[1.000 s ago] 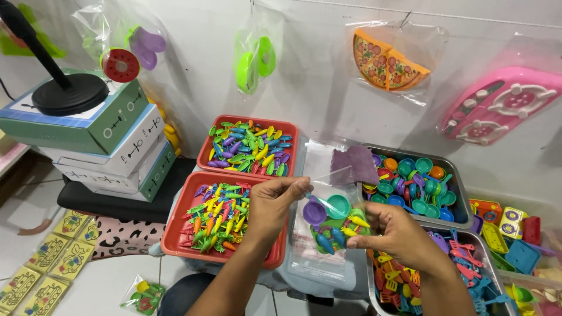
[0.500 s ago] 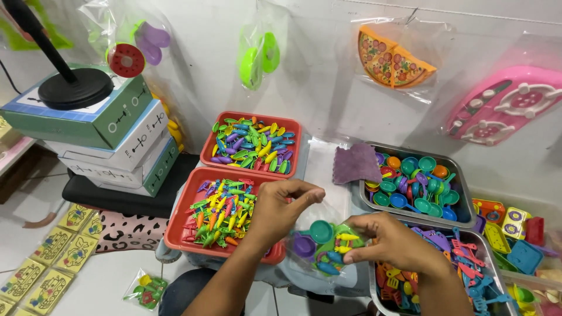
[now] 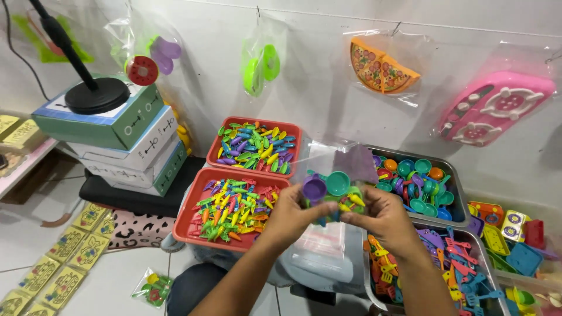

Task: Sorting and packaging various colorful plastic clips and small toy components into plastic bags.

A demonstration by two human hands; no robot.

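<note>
Clear plastic bag (image 3: 335,175) stuffed with small toy pieces sits between both hands, held up in front of the person above a stack of flat empty bags (image 3: 319,246) that lies lower down. Inside the held bag a purple toy cup (image 3: 314,188) and a teal toy cup (image 3: 338,182) show near the top, with yellow and green bits under them; the bag's loose upper part rises above the hands and a purple card (image 3: 357,164) shows through it. The left hand (image 3: 293,212) grips the bag's left side, thumb on the front just below the purple cup, fingers curled behind. The right hand (image 3: 383,215) pinches the bag's right side, thumb and forefinger closed on the plastic near the yellow pieces. To the left of the hands lies a red tray (image 3: 188,217) heaped with small carrot-shaped toys in green, yellow, orange and pink, and behind it a second red tray (image 3: 295,136) of similar pieces in more mixed colours. To the right a metal tray (image 3: 455,193) holds teal, orange and purple toy cups, and a nearer metal tray (image 3: 369,275) under the right wrist holds toy cutlery in pink, purple and orange. On the white wall hang bagged toys: a pizza slice set (image 3: 383,65) and a pink stove top (image 3: 494,108). Stacked boxes (image 3: 126,140) stand at the left with a black round stand base (image 3: 96,95) on top.
</note>
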